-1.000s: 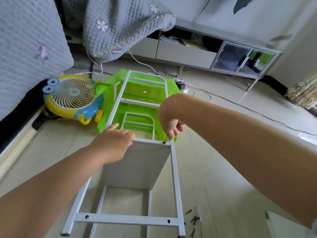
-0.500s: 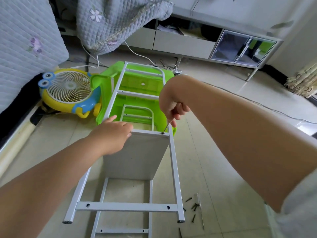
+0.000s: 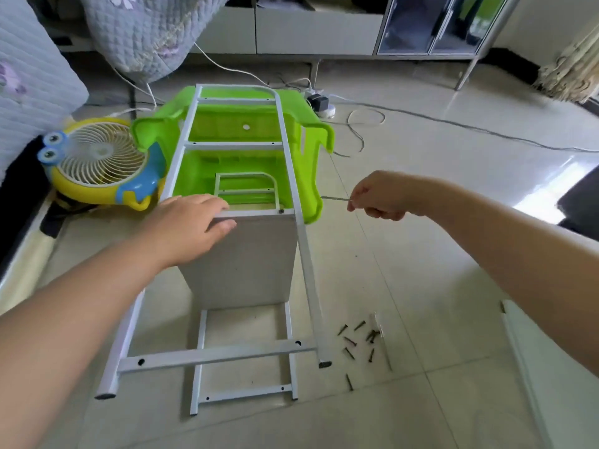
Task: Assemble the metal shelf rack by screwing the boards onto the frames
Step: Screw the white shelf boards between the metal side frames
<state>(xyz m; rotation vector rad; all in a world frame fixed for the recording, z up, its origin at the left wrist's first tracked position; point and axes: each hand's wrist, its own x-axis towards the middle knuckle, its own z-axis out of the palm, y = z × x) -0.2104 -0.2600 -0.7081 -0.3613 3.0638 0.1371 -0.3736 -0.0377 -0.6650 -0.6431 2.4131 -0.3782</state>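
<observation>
A white metal frame (image 3: 306, 260) lies level on top, its far end resting on a green plastic stool (image 3: 240, 124). A grey-white board (image 3: 246, 260) stands on edge under the frame's middle crossbar. My left hand (image 3: 191, 228) rests over the board's top edge, thumb against its face. A dark screw head (image 3: 281, 211) sits in the crossbar at the board's right corner. My right hand (image 3: 377, 197) is to the right of the frame and pinches a thin metal hex key (image 3: 334, 198). A second white frame (image 3: 243, 393) lies on the floor below.
Several dark screws (image 3: 356, 341) lie on the tiled floor right of the frame's near leg. A yellow and blue toy fan (image 3: 100, 163) sits left of the stool. Cables and a power strip (image 3: 319, 105) lie behind. Another white board (image 3: 531, 361) lies at the right.
My right hand has lifted the hex key off the screw at the board's right corner and drawn away to the right. My left hand stays on the board's top edge.
</observation>
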